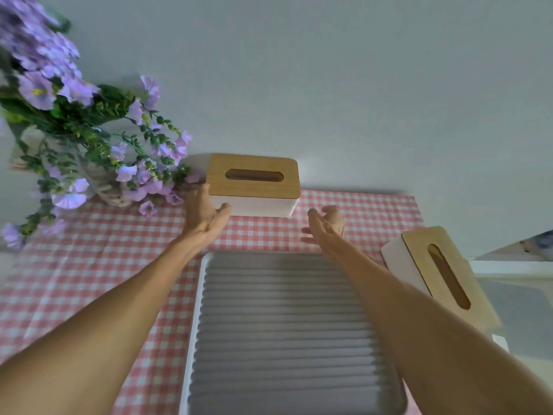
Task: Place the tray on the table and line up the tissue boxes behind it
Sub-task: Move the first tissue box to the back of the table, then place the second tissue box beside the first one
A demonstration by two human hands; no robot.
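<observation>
A grey ribbed tray (287, 330) with a white rim lies on the pink checked tablecloth (98, 259) in front of me. Behind it, against the wall, stands a white tissue box (254, 184) with a wooden lid. My left hand (205, 214) touches its left end, fingers spread, thumb against the front lower corner. My right hand (326, 224) hovers open just right of the box, a little apart from it. A second tissue box (440, 277) sits at the right edge of the cloth, turned at an angle.
A woven vase of purple flowers (89, 151) stands at the back left, with stems reaching toward the first box. A plain wall runs behind the table. A white surface (514, 295) lies beyond the table's right edge.
</observation>
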